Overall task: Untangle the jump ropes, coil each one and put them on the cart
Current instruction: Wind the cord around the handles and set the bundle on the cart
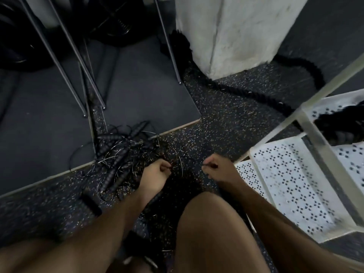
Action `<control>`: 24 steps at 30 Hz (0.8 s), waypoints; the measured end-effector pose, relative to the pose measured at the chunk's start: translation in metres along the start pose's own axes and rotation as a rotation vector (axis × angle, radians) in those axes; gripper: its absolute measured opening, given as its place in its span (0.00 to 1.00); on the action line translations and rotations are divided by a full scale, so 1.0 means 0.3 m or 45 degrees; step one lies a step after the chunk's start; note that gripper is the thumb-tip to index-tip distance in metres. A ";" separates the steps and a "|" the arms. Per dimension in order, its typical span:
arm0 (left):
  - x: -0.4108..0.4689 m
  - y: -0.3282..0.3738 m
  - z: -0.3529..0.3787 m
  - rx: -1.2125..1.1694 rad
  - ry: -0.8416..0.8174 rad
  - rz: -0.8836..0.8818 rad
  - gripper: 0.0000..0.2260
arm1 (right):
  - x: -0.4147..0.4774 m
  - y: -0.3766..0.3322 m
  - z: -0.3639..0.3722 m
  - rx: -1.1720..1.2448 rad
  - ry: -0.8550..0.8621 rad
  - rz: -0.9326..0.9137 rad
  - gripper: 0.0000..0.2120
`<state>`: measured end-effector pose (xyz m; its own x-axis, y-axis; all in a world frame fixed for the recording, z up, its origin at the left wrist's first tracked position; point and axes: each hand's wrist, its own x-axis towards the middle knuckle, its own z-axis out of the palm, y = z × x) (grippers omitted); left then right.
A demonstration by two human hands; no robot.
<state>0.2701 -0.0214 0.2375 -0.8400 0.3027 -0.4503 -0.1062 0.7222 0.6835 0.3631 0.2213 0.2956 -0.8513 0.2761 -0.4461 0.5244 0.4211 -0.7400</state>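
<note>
1. Head view, the only one I get. The jump ropes [118, 154] lie in a black tangled pile on the speckled floor [226, 125], at the edge of a dark mat [137, 85], left of centre. Ribbed handles and thin shiny cords cross each other in it.
2. The left hand [155, 172] is at the pile's right edge. Its fingers are curled tight, pinching strands from the tangle. I cannot tell how many.
3. The right hand [218, 170] is a little apart from the left. Its fingers are curled into a near fist, with thumb and forefinger pinching a thin cord [205, 165]. The cord's run between the hands is too blurred to trace.
4. One loose black handle [91, 201] lies on the floor just beside the left forearm.
5. A bare knee [206, 223] fills the lower centre, between the arms.
6. The cart [275, 174], white with perforated shelves, stands at the right, just beside the right forearm. A dark rope bundle [334, 123] sits on its upper shelf, blurred.
7. A thick black rope [236, 89] curls round the base of a pale concrete pillar [236, 32] at top centre.
8. Thin metal legs [65, 46] stand on the mat, top left.
</note>
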 end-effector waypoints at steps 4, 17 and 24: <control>0.089 -0.172 0.104 0.146 -0.094 -0.138 0.08 | 0.105 0.125 0.129 -0.049 -0.103 0.132 0.04; 0.166 -0.683 0.277 0.613 -0.137 -0.227 0.14 | 0.329 0.319 0.486 -0.133 -0.461 0.311 0.06; 0.184 -0.679 0.285 0.782 -0.159 -0.091 0.17 | 0.382 0.298 0.610 -0.419 -0.700 0.135 0.08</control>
<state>0.2910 -0.0986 0.0243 -0.7696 0.2843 -0.5717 0.1966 0.9574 0.2114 0.3095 0.1324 0.0863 -0.6334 -0.1150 -0.7652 0.5092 0.6827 -0.5241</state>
